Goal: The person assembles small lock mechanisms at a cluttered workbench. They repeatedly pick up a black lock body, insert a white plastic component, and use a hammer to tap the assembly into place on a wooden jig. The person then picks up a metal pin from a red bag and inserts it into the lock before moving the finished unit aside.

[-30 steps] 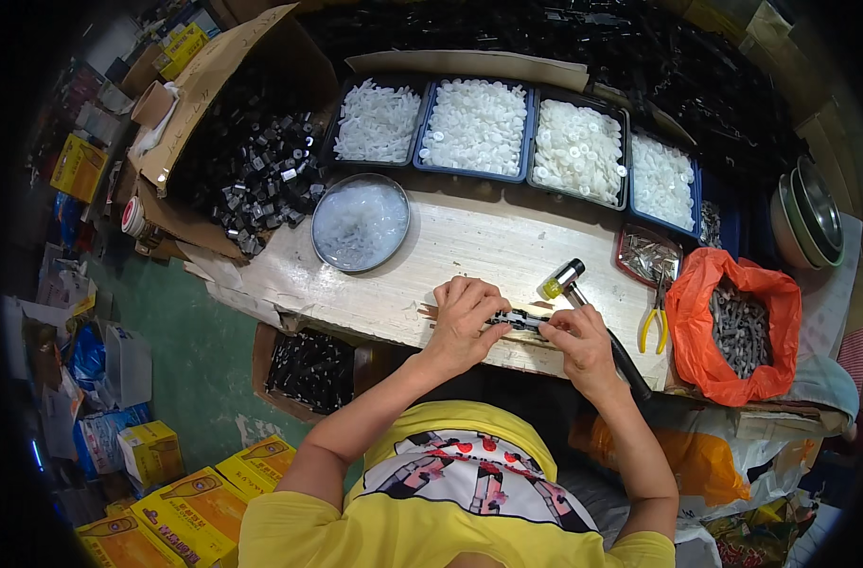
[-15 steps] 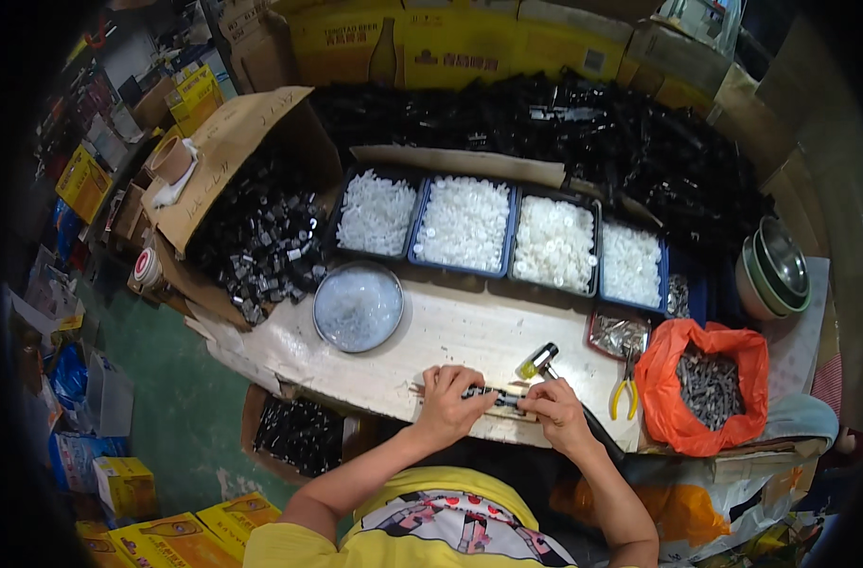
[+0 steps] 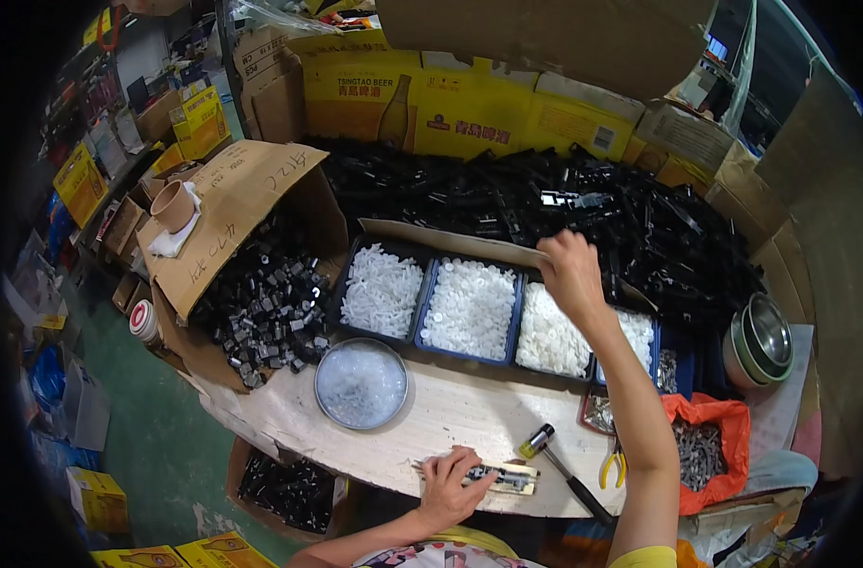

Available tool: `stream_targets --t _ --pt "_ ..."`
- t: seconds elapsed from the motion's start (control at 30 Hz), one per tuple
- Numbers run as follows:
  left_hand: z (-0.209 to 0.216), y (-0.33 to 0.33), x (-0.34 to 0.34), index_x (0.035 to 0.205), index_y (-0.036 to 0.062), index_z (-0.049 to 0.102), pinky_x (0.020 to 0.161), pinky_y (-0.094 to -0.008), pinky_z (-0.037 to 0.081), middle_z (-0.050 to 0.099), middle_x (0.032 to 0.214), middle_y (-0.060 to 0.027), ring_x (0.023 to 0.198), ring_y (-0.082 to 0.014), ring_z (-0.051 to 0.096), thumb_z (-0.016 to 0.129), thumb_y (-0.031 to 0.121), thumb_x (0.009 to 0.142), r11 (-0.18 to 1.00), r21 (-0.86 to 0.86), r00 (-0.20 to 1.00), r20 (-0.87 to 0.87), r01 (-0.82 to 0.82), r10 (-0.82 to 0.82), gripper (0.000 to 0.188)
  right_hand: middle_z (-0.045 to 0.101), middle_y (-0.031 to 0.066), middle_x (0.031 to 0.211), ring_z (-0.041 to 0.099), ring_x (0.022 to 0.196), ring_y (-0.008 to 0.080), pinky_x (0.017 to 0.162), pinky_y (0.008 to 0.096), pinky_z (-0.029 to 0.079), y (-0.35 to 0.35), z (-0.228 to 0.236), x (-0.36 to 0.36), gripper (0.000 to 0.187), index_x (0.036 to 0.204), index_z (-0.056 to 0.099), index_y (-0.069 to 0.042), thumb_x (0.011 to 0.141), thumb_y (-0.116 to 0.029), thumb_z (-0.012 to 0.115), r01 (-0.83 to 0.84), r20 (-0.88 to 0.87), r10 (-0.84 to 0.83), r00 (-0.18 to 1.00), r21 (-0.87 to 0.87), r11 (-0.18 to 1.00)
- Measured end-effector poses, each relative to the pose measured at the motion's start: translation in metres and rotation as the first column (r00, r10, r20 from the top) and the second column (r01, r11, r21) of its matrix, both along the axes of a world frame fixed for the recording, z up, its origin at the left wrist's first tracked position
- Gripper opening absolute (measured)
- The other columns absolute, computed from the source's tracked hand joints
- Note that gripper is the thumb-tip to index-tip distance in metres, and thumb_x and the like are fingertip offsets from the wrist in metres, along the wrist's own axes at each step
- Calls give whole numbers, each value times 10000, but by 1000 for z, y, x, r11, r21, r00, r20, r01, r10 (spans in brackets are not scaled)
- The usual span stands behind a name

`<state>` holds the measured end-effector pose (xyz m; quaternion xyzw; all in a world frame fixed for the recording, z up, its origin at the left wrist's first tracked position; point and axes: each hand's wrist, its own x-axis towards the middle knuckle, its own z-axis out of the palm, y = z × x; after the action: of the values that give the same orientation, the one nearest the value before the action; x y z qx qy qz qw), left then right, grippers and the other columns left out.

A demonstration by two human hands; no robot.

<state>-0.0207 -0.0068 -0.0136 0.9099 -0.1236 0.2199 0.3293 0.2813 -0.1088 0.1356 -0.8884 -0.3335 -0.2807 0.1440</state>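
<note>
At the bench's front edge my left hand (image 3: 450,486) is closed on a narrow dark part (image 3: 493,473) lying along a small pale wooden block (image 3: 524,478). My right hand (image 3: 573,270) is stretched far forward, over the cardboard strip (image 3: 460,242) behind the trays. Its fingers point down and left, beside a heap of long black parts (image 3: 450,194), and their tips are hidden. Below that hand sits a tray of white round pieces (image 3: 553,336). A hammer (image 3: 561,464) with a yellow-and-black head lies right of the block.
Trays of white pieces (image 3: 382,292) stand in a row. Left of them, a carton (image 3: 228,204) spills small black pieces (image 3: 271,312). A round dish (image 3: 361,383) sits in front. Yellow-handled pliers (image 3: 613,469), an orange bag (image 3: 734,426) of grey metal parts and nested bowls (image 3: 763,341) are rightward.
My right hand has left the wooden block and gone forward over the trays to the black heap. My left hand stays at the block. The view has tilted up.
</note>
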Motion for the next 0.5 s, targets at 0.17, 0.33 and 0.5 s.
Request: stream_targets --t 0.17,0.33,0.5 --pt "4 1 -2 976 190 655 801 -428 271 506 1063 -40 1071 -228 437 704 199 645 1000 12 1000 -25 -4 4 335 576 114 900 510 899 284 729 430 360 58 9 67 256 913 598 -58 708 -204 648 231 67 -221 973 -219 948" --pt "-2 2 -6 1007 160 637 817 -485 291 497 1121 -90 1095 -280 434 682 222 684 1000 -9 981 -195 0 -2 332 594 119 867 531 828 260 689 440 341 72 -24 108 290 960 589 -42 720 -203 607 509 178 -482 858 -416 753" --pt "4 4 -3 981 210 658 803 -429 273 509 1067 -24 1087 -218 432 721 208 638 1000 6 992 -124 12 -11 349 646 109 784 626 750 258 722 444 375 45 -7 117 219 944 550 -63 742 -144 572 458 102 -467 878 -458 761"
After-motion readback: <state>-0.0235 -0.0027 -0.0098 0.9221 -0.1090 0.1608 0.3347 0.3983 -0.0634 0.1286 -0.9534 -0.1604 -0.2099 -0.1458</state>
